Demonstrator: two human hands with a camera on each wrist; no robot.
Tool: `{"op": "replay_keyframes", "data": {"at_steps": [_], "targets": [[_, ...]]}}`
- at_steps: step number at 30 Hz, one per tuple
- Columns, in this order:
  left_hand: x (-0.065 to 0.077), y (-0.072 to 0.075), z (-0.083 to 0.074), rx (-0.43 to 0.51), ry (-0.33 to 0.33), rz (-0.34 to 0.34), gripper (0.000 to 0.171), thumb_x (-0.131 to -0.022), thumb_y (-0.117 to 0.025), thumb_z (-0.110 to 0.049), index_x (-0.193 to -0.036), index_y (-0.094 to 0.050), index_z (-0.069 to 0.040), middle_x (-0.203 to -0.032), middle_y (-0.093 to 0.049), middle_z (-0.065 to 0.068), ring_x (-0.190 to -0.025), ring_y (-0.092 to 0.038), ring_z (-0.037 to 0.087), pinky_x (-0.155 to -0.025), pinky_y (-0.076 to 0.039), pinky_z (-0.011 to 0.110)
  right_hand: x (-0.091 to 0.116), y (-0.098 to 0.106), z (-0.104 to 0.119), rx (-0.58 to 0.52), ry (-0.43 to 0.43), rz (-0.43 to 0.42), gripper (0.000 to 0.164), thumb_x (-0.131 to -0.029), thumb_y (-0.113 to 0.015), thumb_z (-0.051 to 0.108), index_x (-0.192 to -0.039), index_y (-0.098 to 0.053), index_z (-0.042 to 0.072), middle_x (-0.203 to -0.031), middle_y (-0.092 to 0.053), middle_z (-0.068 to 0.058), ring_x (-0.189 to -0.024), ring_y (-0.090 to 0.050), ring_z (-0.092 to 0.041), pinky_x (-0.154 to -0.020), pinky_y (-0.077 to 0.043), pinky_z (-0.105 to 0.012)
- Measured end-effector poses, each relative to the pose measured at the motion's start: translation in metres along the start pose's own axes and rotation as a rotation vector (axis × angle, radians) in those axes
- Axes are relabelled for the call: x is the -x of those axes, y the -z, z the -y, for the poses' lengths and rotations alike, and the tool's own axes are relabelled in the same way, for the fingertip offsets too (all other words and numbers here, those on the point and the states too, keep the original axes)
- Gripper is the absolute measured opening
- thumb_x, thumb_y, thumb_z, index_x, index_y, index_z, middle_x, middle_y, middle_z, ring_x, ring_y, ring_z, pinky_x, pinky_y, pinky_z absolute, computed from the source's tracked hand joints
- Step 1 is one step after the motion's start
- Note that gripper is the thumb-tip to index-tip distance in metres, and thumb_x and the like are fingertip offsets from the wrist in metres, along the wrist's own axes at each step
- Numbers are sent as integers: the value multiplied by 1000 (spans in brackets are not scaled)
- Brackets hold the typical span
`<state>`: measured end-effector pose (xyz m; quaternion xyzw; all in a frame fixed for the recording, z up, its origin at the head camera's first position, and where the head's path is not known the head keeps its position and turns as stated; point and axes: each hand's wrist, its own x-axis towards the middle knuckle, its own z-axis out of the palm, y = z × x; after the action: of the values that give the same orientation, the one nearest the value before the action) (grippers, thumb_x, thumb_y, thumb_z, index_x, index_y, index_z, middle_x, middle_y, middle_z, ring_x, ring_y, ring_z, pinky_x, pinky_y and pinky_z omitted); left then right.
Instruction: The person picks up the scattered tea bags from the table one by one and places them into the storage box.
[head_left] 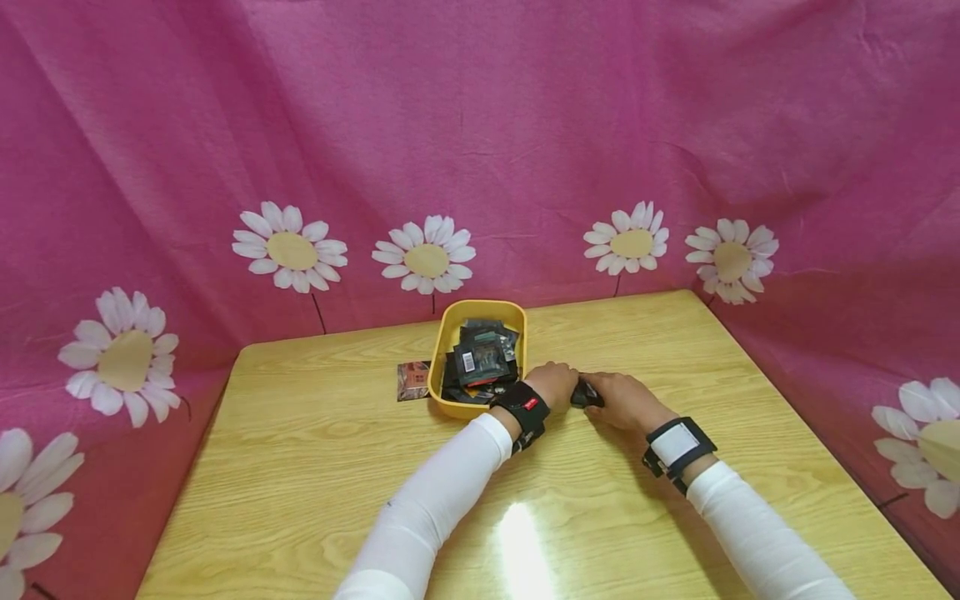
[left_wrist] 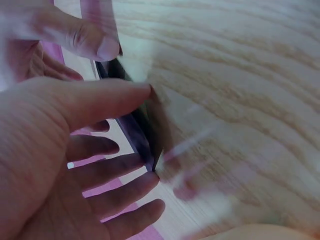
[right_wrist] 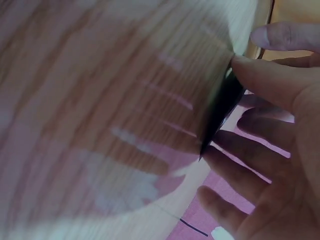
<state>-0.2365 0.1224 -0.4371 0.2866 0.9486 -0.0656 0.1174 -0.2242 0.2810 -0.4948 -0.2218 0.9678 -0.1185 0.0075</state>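
A small black packet [head_left: 585, 393] is held between my two hands, low over the wooden table. My left hand [head_left: 553, 384] has its thumb on one face of the packet and its fingers against the other. From the other side my right hand [head_left: 628, 402] pinches it in the same way. In the left wrist view the packet [left_wrist: 135, 125] shows as a dark, thin sheet, tilted on edge. The right wrist view also shows the packet [right_wrist: 220, 112] edge-on between thumb and fingers. Its printing cannot be made out.
A yellow tray [head_left: 517, 315] holding several black packets [head_left: 482, 360] stands near the table's back edge, left of my hands. A reddish-brown packet [head_left: 413, 381] lies against its left side. Pink daisy-printed cloth [head_left: 525, 167] hangs behind and beside the table [head_left: 315, 467].
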Motion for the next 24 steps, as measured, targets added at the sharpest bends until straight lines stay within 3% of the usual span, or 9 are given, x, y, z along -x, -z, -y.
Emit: {"op": "replay_keyframes", "data": {"at_steps": [1, 3, 8, 16, 19, 24], "targets": [[-13, -11, -1, -23, 31, -4, 37, -93, -62, -20, -129, -64, -19, -126, -61, -2, -115, -57, 19, -94, -50, 35, 0, 0, 0, 7, 9, -13, 61, -83, -78, 15, -137, -55, 1, -123, -65, -20, -110, -63, -38, -92, -49, -53], [-30, -30, 3, -41, 16, -40, 32, -92, -63, -22, -124, -68, -20, -122, -63, -1, -111, -58, 20, -89, -52, 36, -1, -1, 1, 17, 24, -39, 57, -81, -78, 12, -134, -59, 2, -119, -67, -18, -104, -65, -36, -89, -51, -51], [-28, -35, 12, -56, -77, -155, 20, -95, -60, -23, -108, -74, -21, -108, -70, -3, -96, -66, 17, -76, -55, 34, 1, -3, 3, 66, 89, -141, 38, -80, -74, 2, -118, -69, 2, -100, -73, -14, -86, -69, -33, -76, -55, -48], [-13, -13, 23, -109, -157, -377, 15, -96, -60, -20, -95, -75, -22, -92, -72, -5, -81, -68, 13, -65, -56, 33, 0, 13, 8, 52, 91, -336, 29, -88, -63, -5, -112, -71, 7, -81, -69, -6, -69, -63, -21, -61, -53, -41], [-5, 1, 34, -111, -179, -429, 15, -96, -61, -16, -95, -75, -23, -89, -72, -6, -77, -68, 13, -62, -55, 33, -3, 25, 16, 65, 116, -407, 27, -91, -60, -3, -114, -69, 6, -83, -71, -8, -69, -66, -24, -59, -54, -43], [17, 20, 58, -113, -199, -515, 19, -95, -59, -11, -102, -73, -22, -84, -70, -6, -71, -65, 13, -57, -52, 32, -10, 46, 38, 50, 174, -491, 29, -94, -58, 4, -122, -67, 5, -104, -73, -13, -85, -71, -32, -66, -56, -49]]}}
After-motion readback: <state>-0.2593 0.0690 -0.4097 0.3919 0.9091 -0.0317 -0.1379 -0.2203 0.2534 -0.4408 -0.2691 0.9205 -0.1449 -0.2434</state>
